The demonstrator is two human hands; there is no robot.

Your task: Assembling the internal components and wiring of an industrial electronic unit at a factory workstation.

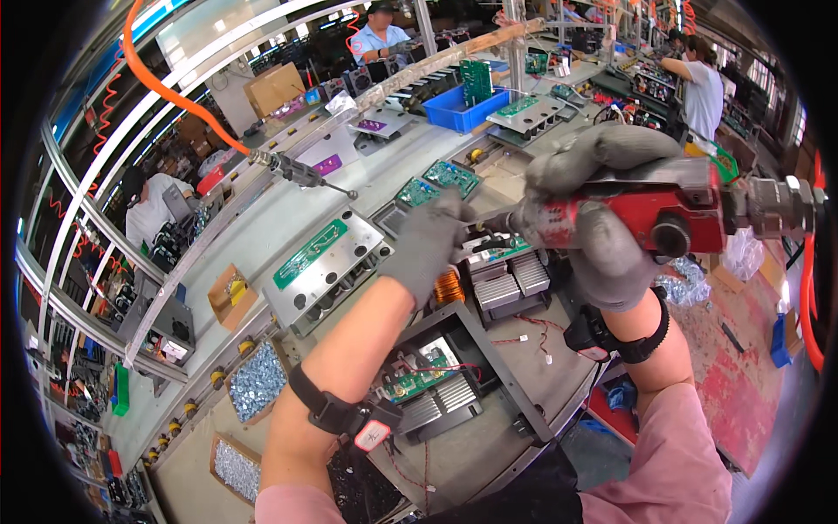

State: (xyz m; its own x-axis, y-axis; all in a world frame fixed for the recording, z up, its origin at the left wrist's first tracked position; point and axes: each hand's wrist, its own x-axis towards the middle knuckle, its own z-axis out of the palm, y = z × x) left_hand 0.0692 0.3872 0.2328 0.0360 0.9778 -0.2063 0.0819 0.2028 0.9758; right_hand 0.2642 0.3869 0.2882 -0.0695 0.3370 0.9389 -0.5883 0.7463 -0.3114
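My right hand [602, 218], in a grey glove, grips a red pneumatic screwdriver [663, 214] held sideways, its bit pointing left toward a green circuit board on a finned heatsink unit [511, 284]. My left hand [428, 240], also gloved, rests at the screwdriver's tip with fingers pinched around the bit area over the same unit. A copper coil [448, 286] sits just below my left hand. What the left fingers hold is hidden.
A second open unit [436, 384] lies near my body. A metal fixture with a green board [327, 266] stands to the left, boxes of screws [255, 382] beyond it. Another screwdriver [301, 172] hangs on an orange hose. A blue bin [458, 109] and other workers are farther off.
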